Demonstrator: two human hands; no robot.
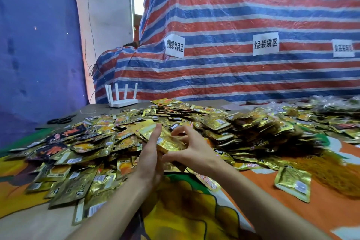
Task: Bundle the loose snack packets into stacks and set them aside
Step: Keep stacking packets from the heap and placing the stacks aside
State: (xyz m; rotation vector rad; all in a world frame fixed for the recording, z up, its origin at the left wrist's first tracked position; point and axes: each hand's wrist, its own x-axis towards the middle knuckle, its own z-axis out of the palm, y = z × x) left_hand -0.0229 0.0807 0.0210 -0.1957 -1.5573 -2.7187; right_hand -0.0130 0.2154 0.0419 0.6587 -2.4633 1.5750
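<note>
Blue sheeting (39, 45) covered the wall far to the left of the hands, and a red, white and blue striped tarp (233, 15) with white paper signs (265, 44) filled the background beyond them. Underneath lay a grey table (97, 109), partly covered by an orange, yellow and green printed cloth (292, 210).

Well beyond and left of the left hand lay black scissors (60, 120), with a white router (121, 101) further back. Loose gold packets (78, 161) spread in a heap from the left of that hand across the far side of both hands.

The left hand (150, 161) was held flat, fingers straight and together, pressed against the left face of a small stack (165, 141) of gold packets. The stack sat between the two hands, just above the heap, its long axis pointing away from the person and roughly in line with the left fingers. The right hand (192, 150) met it from the right, fingers curled over the top and thumb below, pinching it. Both hands were equally near, so squaring the edges was probably the step in hand, and binding was not yet done.

Right of the right hand, more packets (253, 128) lay in denser rows, apparently on edge. Further right, a single packet (294, 183) lay alone on the cloth beside a patch of yellow netting (327, 173).
</note>
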